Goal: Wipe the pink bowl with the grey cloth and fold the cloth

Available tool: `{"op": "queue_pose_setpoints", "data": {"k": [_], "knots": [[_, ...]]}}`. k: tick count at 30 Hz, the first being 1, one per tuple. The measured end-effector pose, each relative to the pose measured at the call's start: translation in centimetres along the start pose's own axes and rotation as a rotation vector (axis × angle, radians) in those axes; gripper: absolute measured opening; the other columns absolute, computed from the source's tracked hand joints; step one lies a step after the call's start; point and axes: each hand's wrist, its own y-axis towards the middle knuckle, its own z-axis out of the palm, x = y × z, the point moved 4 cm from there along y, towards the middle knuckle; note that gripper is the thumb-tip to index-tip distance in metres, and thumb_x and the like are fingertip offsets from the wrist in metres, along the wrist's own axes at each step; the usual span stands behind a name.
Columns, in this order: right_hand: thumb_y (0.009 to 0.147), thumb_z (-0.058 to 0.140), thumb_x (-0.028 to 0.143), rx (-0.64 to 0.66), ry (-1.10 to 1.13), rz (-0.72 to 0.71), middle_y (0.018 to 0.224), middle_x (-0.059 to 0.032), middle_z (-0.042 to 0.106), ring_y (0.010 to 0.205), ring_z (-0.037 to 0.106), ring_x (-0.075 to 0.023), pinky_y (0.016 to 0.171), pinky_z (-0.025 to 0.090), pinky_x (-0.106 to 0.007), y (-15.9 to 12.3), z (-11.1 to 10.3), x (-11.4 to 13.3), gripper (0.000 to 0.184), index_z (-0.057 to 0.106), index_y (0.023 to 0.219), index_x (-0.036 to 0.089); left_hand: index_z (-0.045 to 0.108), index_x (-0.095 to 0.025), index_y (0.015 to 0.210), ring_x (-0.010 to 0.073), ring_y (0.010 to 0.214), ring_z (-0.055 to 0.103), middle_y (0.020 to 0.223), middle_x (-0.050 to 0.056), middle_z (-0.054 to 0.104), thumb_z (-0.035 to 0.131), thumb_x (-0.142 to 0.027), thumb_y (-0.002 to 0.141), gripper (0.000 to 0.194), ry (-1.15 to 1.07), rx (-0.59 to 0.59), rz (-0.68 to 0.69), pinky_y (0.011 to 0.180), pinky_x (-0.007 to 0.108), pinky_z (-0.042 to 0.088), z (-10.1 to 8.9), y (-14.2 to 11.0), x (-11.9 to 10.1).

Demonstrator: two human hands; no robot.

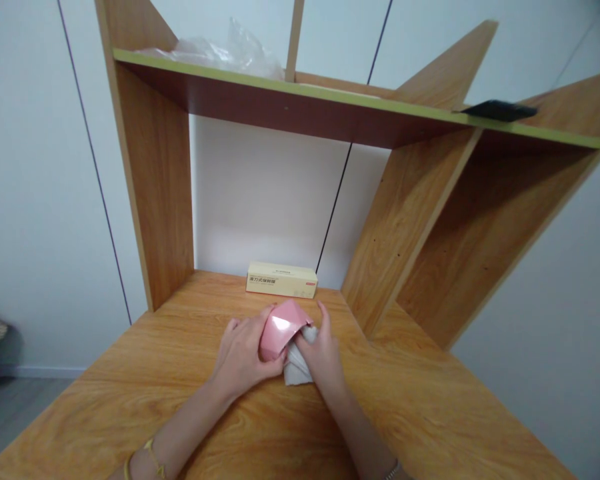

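Observation:
A glossy pink faceted container (283, 328) is tilted over the desk, its opening turned toward the right. My left hand (244, 347) is wrapped round its left side, thumb along the near edge. At the opening, my right hand (325, 353) grips a pale grey-white cloth (298, 365) and presses part of it into the container. Some of the cloth hangs below the rim toward the desk. The inside of the container and some right fingertips are hidden.
Behind my hands, a cream box (281, 280) with printed lettering stands against the wall. The wooden desk (260, 427) carries upright panels and an overhead shelf (280, 87). On that shelf lie clear plastic wrapping (220, 53) and a dark flat object (500, 110).

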Motion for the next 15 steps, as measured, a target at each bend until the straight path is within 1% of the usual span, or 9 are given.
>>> {"op": "queue_pose_setpoints", "data": {"k": [1, 3, 6, 9, 11, 13, 15], "knots": [[0.072, 0.053, 0.033, 0.003, -0.067, -0.026, 0.062, 0.0, 0.06, 0.056, 0.058, -0.0209, 0.052, 0.04, -0.026, -0.01, -0.24, 0.02, 0.069, 0.026, 0.133, 0.018, 0.032, -0.02, 0.127, 0.0248, 0.086, 0.056, 0.104, 0.009, 0.061, 0.058, -0.037, 0.066, 0.068, -0.002, 0.011, 0.013, 0.076, 0.036, 0.032, -0.14, 0.1, -0.03], [0.073, 0.052, 0.034, -0.006, -0.157, -0.103, 0.063, -0.0008, 0.06, 0.058, 0.058, -0.0218, 0.052, 0.038, -0.026, -0.08, -0.53, 0.17, 0.069, 0.025, 0.134, 0.018, 0.034, -0.019, 0.125, 0.0247, 0.084, 0.057, 0.101, 0.008, 0.062, 0.058, -0.038, 0.066, 0.067, -0.009, 0.024, 0.048, 0.076, 0.036, 0.03, -0.37, 0.22, -0.11], [0.073, 0.05, 0.033, -0.006, -0.177, -0.196, 0.067, -0.0021, 0.061, 0.062, 0.059, -0.0217, 0.056, 0.039, -0.027, -0.25, -0.44, 0.32, 0.068, 0.025, 0.134, 0.017, 0.037, -0.018, 0.124, 0.0246, 0.08, 0.057, 0.093, 0.008, 0.064, 0.057, -0.04, 0.065, 0.066, 0.011, 0.023, 0.096, 0.076, 0.037, 0.028, -0.52, 0.22, -0.18], [0.073, 0.048, 0.031, 0.015, -0.066, -0.178, 0.072, -0.0016, 0.063, 0.063, 0.059, -0.0197, 0.059, 0.041, -0.026, -0.28, -0.14, 0.1, 0.064, 0.027, 0.133, 0.018, 0.035, -0.017, 0.128, 0.0239, 0.077, 0.057, 0.087, 0.007, 0.064, 0.056, -0.042, 0.067, 0.069, 0.056, 0.007, 0.088, 0.075, 0.037, 0.027, -0.56, 0.21, -0.13], [0.074, 0.047, 0.03, 0.013, 0.046, -0.132, 0.079, -0.0028, 0.064, 0.067, 0.06, -0.0193, 0.061, 0.043, -0.027, -0.17, -0.02, -0.15, 0.062, 0.029, 0.132, 0.018, 0.028, -0.018, 0.133, 0.0234, 0.077, 0.056, 0.087, 0.007, 0.064, 0.054, -0.044, 0.07, 0.072, 0.068, -0.006, 0.044, 0.076, 0.037, 0.027, -0.6, 0.27, 0.0], [0.074, 0.047, 0.029, -0.01, 0.174, -0.089, 0.089, -0.0049, 0.064, 0.074, 0.06, -0.0195, 0.066, 0.044, -0.029, -0.02, 0.12, -0.37, 0.06, 0.031, 0.13, 0.018, 0.019, -0.019, 0.136, 0.0235, 0.078, 0.055, 0.088, 0.006, 0.063, 0.052, -0.049, 0.073, 0.077, 0.05, -0.017, -0.027, 0.076, 0.038, 0.028, -0.56, 0.31, 0.19], [0.074, 0.047, 0.028, -0.065, 0.305, -0.06, 0.1, -0.0073, 0.061, 0.087, 0.058, -0.02, 0.074, 0.044, -0.03, 0.07, 0.31, -0.54, 0.056, 0.034, 0.127, 0.018, 0.014, -0.019, 0.138, 0.0239, 0.078, 0.055, 0.089, 0.005, 0.062, 0.052, -0.053, 0.073, 0.083, 0.018, -0.022, -0.095, 0.076, 0.038, 0.029, -0.28, 0.22, 0.32]]}}
